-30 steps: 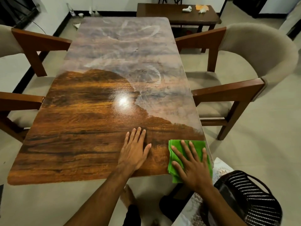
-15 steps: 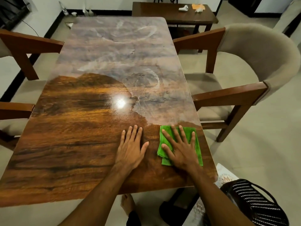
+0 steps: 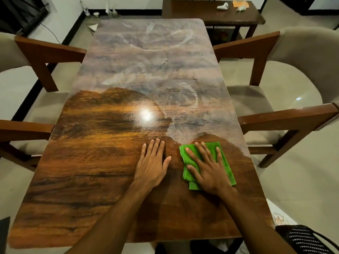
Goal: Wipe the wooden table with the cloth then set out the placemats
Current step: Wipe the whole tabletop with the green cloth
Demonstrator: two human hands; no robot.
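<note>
- Your right hand [image 3: 209, 168] lies flat with its fingers spread wide, palm pressing down on the green cloth [image 3: 224, 163]; nothing is curled around or pinched, the cloth is simply pinned under the palm.
- Your left hand [image 3: 152, 165] lies flat and bare on the wooden table [image 3: 88, 176] just beside the cloth, fingers together and pointing away from you, thumb angled out toward the right hand; it holds nothing.
- Both your forearms reach in from the near edge, converging slightly toward the middle-right of the tabletop.
- At the near right corner, below the table edge, you can see a black perforated basket [image 3: 304, 239] and a patterned fabric [image 3: 278, 217] beside it; whether that fabric is a placemat is not clear.
- That folded cloth sits on the right side of the table, at the boundary where the dark, glossy wood meets a hazy, streaked film that covers the far half.
- Cushioned wooden armchairs flank the table: one on your right [image 3: 286, 114], one on your left [image 3: 47, 50].
- Beyond the far end stands a dark side table [image 3: 201, 11] with a few small items on it.
</note>
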